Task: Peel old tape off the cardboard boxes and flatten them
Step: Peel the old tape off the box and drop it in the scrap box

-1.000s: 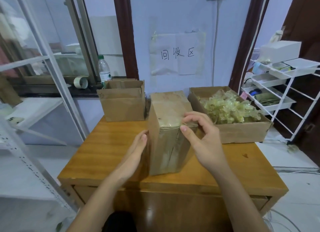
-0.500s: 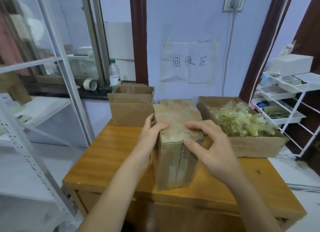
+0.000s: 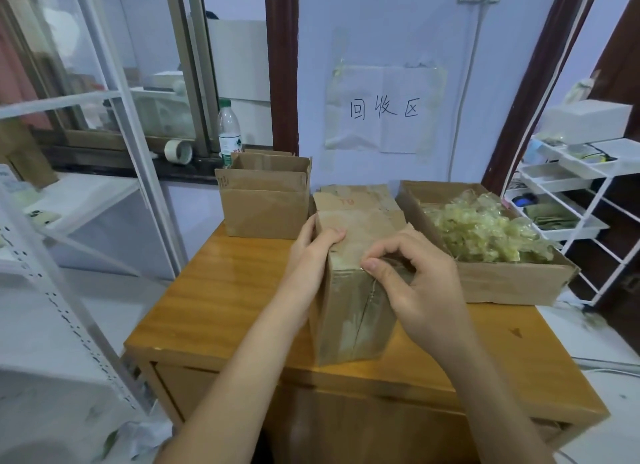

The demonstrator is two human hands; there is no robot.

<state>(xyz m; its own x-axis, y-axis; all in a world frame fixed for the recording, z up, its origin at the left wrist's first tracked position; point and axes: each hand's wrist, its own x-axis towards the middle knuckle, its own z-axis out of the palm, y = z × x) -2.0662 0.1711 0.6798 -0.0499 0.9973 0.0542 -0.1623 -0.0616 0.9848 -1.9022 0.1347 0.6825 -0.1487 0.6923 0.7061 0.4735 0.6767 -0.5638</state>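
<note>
A taped cardboard box stands upright in the middle of the wooden table. Clear tape covers its top and runs down the front seam. My left hand grips the box's top left edge, thumb on top. My right hand rests on the top right front corner, thumb and forefinger pinched at the tape on the front edge. Whether a tape end is lifted I cannot see. A second box lies right behind it.
An open cardboard box stands at the table's back left. A shallow box heaped with peeled tape sits at the right. A white wire rack stands further right, a metal shelf frame at the left. A bottle and tape roll are on the sill.
My left hand rose from the box's left side to its top edge. My right hand's fingers curled in and pinched at the front top edge. The view moved closer.
</note>
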